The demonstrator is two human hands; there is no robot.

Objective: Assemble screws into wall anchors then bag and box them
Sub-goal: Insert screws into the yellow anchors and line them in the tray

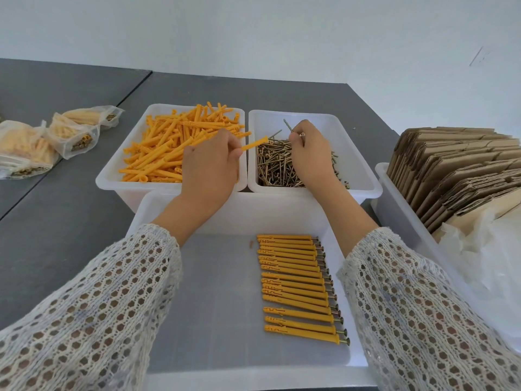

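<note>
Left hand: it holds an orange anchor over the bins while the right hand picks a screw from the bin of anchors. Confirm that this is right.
One detail is wrong. In the head view the right hand pinches a screw over the bin of screws, not the bin of anchors. The rest stands: the left hand holds an orange anchor over the bins.

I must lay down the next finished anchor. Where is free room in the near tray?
The near tray is bare left of the row of assembled anchors, between both sleeves. The anchor bin and screw bin are crowded.
</note>
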